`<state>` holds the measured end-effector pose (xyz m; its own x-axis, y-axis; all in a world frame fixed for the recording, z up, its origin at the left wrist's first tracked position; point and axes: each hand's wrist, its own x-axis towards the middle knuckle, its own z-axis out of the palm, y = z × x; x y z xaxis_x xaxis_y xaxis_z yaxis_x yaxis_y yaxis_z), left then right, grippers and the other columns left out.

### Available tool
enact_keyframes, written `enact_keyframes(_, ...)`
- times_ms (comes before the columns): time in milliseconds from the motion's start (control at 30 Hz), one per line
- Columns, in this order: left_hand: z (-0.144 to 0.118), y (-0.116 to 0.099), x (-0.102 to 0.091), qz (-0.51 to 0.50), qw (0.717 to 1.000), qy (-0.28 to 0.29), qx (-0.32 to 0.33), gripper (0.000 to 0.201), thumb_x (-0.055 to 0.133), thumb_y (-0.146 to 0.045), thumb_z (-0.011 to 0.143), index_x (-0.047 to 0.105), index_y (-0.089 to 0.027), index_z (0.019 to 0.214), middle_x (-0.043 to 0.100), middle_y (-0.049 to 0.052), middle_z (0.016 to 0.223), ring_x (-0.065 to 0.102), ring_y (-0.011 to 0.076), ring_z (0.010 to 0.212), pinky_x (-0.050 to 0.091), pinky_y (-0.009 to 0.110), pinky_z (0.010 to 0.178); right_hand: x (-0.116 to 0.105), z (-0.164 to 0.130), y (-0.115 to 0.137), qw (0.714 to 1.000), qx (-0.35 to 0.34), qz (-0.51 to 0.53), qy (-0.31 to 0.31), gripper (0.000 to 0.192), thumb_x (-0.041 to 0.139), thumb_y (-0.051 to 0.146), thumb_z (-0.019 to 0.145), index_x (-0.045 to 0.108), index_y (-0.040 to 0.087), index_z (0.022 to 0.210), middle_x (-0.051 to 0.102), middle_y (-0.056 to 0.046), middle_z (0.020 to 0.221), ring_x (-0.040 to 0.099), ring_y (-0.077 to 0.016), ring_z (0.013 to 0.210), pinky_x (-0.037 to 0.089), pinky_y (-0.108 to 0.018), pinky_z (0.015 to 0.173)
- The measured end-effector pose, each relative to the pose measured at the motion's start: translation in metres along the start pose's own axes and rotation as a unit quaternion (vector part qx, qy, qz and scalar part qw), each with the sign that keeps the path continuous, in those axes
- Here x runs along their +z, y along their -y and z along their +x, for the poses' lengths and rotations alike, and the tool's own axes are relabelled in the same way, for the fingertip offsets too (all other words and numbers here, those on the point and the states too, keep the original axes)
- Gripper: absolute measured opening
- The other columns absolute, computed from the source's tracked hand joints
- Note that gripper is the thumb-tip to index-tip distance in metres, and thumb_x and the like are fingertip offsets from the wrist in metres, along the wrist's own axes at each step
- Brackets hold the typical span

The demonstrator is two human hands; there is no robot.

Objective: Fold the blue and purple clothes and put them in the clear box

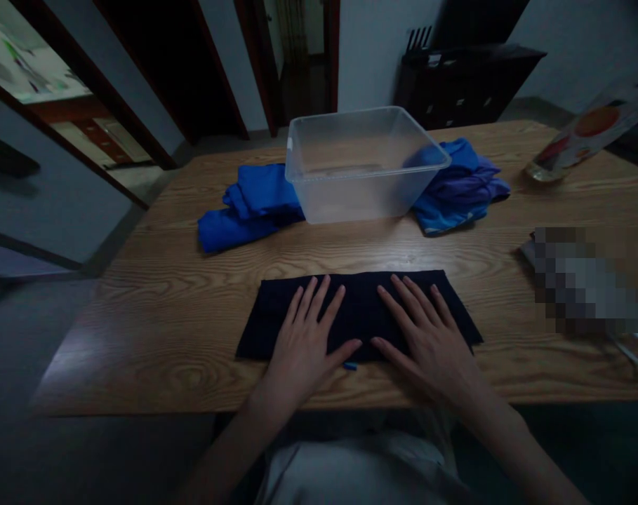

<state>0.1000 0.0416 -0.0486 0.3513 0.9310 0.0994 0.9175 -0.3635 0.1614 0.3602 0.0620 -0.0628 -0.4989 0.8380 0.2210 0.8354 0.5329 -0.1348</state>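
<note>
While the left hand (304, 342) and right hand (432, 344) lie flat, fingers spread and gripping nothing, the step in hand looks like smoothing the dark cloth (359, 305). Lifting it probably calls for fingertips curled under an edge. The cloth lies directly beneath both hands, its ends reaching outward past them; a plastic box (355, 195) stands beyond the fingertips.

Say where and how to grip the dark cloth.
Likely best by the short left and right edges of the dark cloth, low from each side, slipping under: it lies flat on the table, wider than deep, and the left hand and right hand leave those edges uncovered.
</note>
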Motion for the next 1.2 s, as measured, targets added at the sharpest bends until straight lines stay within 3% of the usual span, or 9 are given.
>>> enact_keyframes(167,0.0,0.01,-0.005,-0.002,1.0,0.023,-0.008,0.08,0.029,-0.064,0.114,0.029,-0.011,0.174,0.023,0.013,0.183,0.019,0.0285,0.172,0.029,0.055,0.141,-0.003,-0.012,-0.018,0.999,0.041,-0.018,-0.001,0.063,0.029,0.047,0.118,0.029,0.025,0.177,0.028,-0.007,0.182,0.024,-0.0316,0.17,0.02,-0.063,0.137)
enact_keyframes(300,-0.003,0.028,-0.006,-0.012,0.999,0.013,-0.047,0.067,0.023,-0.049,0.118,0.026,-0.013,0.175,0.024,0.012,0.183,0.019,0.0249,0.172,0.024,0.055,0.142,-0.003,-0.02,-0.044,0.993,0.106,-0.042,-0.001,0.065,0.02,0.043,0.117,0.033,0.015,0.175,0.039,-0.013,0.177,0.033,-0.0381,0.165,0.023,-0.066,0.133)
enact_keyframes(433,-0.013,0.054,0.002,-0.001,0.995,-0.028,-0.092,0.076,0.028,-0.056,0.117,0.022,-0.009,0.175,0.028,0.017,0.181,0.023,0.0287,0.171,0.026,0.058,0.141,-0.002,-0.024,-0.049,0.989,0.128,-0.061,-0.034,0.068,0.021,0.046,0.117,0.036,0.006,0.171,0.048,-0.02,0.17,0.04,-0.0404,0.16,0.025,-0.066,0.132)
enact_keyframes(567,-0.021,0.067,0.01,0.005,0.991,-0.068,-0.116,0.076,0.033,-0.057,0.116,0.023,-0.01,0.175,0.033,0.017,0.179,0.028,0.0297,0.17,0.029,0.058,0.14,-0.006,-0.028,-0.04,0.977,0.18,-0.09,-0.066,0.081,0.023,0.063,0.114,0.046,0.003,0.163,0.064,-0.026,0.15,0.06,-0.0462,0.137,0.044,-0.065,0.118)
enact_keyframes(733,-0.013,0.032,0.002,0.027,0.984,-0.122,-0.124,0.069,0.037,-0.046,0.117,0.025,-0.01,0.174,0.033,0.015,0.18,0.025,0.0289,0.17,0.027,0.055,0.141,-0.005,-0.033,-0.05,0.973,0.216,-0.052,-0.07,0.102,0.019,0.087,0.104,0.061,0.003,0.146,0.073,-0.027,0.118,0.07,-0.0469,0.111,0.057,-0.059,0.095)
enact_keyframes(867,0.005,-0.02,0.002,-0.013,0.994,-0.099,-0.041,0.063,0.035,-0.042,0.118,0.028,-0.014,0.174,0.027,0.008,0.183,0.021,0.0232,0.172,0.025,0.048,0.143,-0.006,-0.029,-0.063,0.967,0.252,0.009,-0.028,0.092,0.031,0.092,0.098,0.069,0.013,0.128,0.077,-0.021,0.103,0.074,-0.043,0.096,0.058,-0.055,0.085)
enact_keyframes(967,0.015,-0.04,0.011,-0.021,0.996,-0.076,-0.049,0.062,0.032,-0.04,0.118,0.03,-0.014,0.174,0.023,0.008,0.184,0.022,0.0262,0.171,0.028,0.051,0.142,-0.015,-0.025,-0.066,0.942,0.315,0.11,0.031,0.076,0.047,0.091,0.092,0.073,0.021,0.102,0.076,-0.014,0.085,0.074,-0.0379,0.079,0.057,-0.048,0.07)
enact_keyframes(1033,0.017,-0.042,0.017,-0.021,0.995,-0.075,-0.065,0.065,0.033,-0.041,0.117,0.027,-0.01,0.175,0.021,0.01,0.184,0.022,0.0276,0.171,0.029,0.051,0.142,-0.023,-0.022,-0.066,0.922,0.34,0.184,0.033,0.067,0.056,0.088,0.089,0.074,0.024,0.095,0.078,-0.011,0.085,0.075,-0.0355,0.079,0.058,-0.046,0.068)
enact_keyframes(1200,0.016,-0.036,0.025,-0.018,0.995,-0.086,-0.054,0.066,0.034,-0.041,0.117,0.028,-0.008,0.174,0.021,0.011,0.183,0.024,0.028,0.171,0.029,0.05,0.142,-0.037,-0.012,-0.053,0.843,0.387,0.367,-0.068,0.063,0.076,0.073,0.082,0.08,0.021,0.118,0.083,-0.011,0.114,0.078,-0.0369,0.108,0.066,-0.047,0.088)
